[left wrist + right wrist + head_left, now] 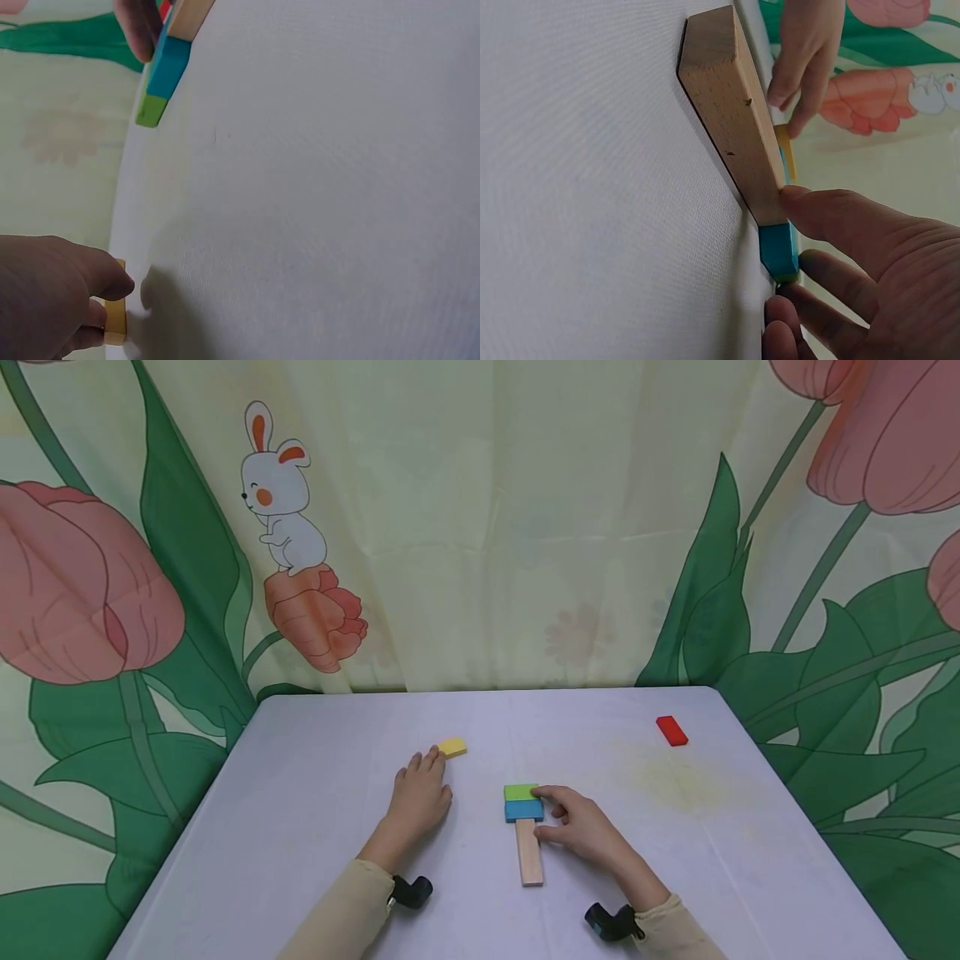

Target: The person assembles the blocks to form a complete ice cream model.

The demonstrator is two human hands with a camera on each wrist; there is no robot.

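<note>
In the head view a plain wooden block point(528, 853) lies lengthwise on the table, with a blue block point(523, 811) across its far end and a green block point(521, 792) beyond that. My right hand point(585, 828) is at the right side of this row. Its index fingertip touches the green block, and the thumb tip rests against the wooden block's edge, as the right wrist view also shows. Farther left, my left hand point(420, 793) reaches forward, fingertips at the near left edge of a yellow block point(452, 747). The left thumb stands apart from the other fingers.
A red block point(672, 731) lies alone toward the far right of the white table point(637, 718). Behind the table's far edge hangs a curtain point(510, 568) printed with tulips and a rabbit. Each wrist carries a small black camera.
</note>
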